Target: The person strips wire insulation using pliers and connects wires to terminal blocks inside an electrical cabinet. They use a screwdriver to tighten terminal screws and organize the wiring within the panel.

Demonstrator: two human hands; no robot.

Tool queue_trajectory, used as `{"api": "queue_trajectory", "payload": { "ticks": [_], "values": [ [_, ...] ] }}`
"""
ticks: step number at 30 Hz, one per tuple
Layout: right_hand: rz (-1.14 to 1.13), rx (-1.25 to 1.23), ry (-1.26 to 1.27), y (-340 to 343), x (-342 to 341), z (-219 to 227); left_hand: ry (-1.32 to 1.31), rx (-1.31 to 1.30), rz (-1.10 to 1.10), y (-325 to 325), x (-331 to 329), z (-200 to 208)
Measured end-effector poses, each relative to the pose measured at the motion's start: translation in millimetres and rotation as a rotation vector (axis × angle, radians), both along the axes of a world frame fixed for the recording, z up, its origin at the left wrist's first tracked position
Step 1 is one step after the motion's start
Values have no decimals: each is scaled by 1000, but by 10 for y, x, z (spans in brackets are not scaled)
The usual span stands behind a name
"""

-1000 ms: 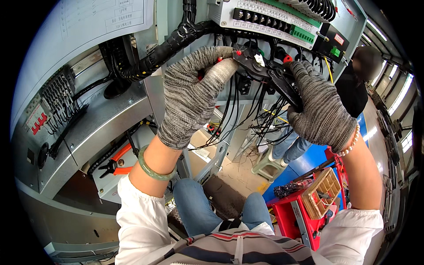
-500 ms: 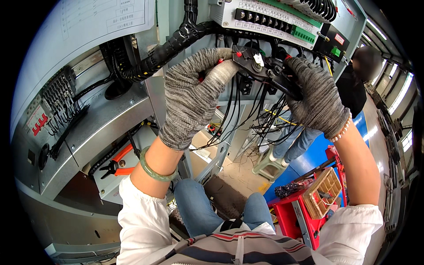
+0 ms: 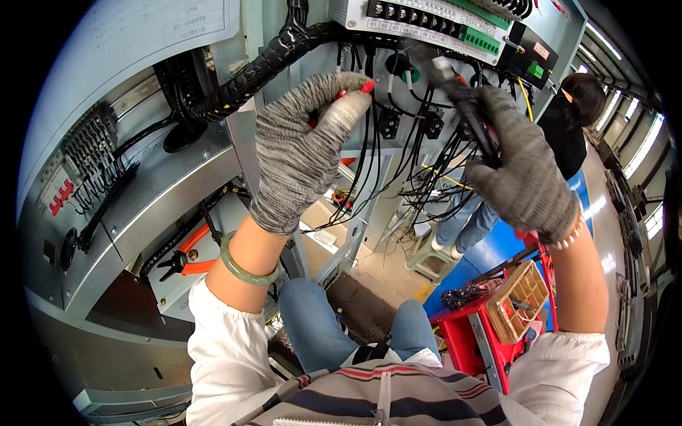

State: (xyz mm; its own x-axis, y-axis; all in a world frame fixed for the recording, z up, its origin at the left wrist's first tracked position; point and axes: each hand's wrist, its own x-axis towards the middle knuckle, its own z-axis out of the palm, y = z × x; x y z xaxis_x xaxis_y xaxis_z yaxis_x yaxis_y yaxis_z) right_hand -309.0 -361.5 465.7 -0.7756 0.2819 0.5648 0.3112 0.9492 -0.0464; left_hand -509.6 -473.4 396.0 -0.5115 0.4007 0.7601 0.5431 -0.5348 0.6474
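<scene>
My left hand (image 3: pixel 302 156), in a grey knitted glove, is closed in a pinch. A small red insulated crimp terminal (image 3: pixel 367 86) sticks out at its fingertips, with more red showing between the fingers. A black wire hangs close below it. My right hand (image 3: pixel 522 170), gloved alike, grips a black crimping tool (image 3: pixel 469 110) by its handles. The tool's head is smeared by motion and stands apart from the red terminal, just under the terminal block (image 3: pixel 415 23). Loose black wires (image 3: pixel 451 160) dangle between and below my hands.
A thick wrapped cable bundle (image 3: pixel 259 74) runs at the left of the metal cabinet. Orange-handled pliers (image 3: pixel 188 255) lie on a lower plate. A red tool cart (image 3: pixel 458 348) carries a divided parts box (image 3: pixel 522 302). Another person (image 3: pixel 568 117) stands at the right near a stool (image 3: pixel 430 259).
The crimping tool has come away from my left fingertips and swung up and to the right. My left hand keeps its pinch, shifted slightly left. The other person has turned their head.
</scene>
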Motion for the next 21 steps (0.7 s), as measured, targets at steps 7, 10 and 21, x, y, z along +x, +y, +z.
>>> {"api": "queue_trajectory", "payload": {
  "ticks": [7, 10, 21],
  "values": [
    [354, -914, 174, -193, 464, -288, 51, 36, 84, -176, 205, -459],
    [411, -1315, 200, -315, 501, -582, -78, -322, -260, -224, 609, -963],
    [235, -1151, -504, -13, 391, -1206, -214, -697, -541, -76, 1089, -1708]
  ]
}}
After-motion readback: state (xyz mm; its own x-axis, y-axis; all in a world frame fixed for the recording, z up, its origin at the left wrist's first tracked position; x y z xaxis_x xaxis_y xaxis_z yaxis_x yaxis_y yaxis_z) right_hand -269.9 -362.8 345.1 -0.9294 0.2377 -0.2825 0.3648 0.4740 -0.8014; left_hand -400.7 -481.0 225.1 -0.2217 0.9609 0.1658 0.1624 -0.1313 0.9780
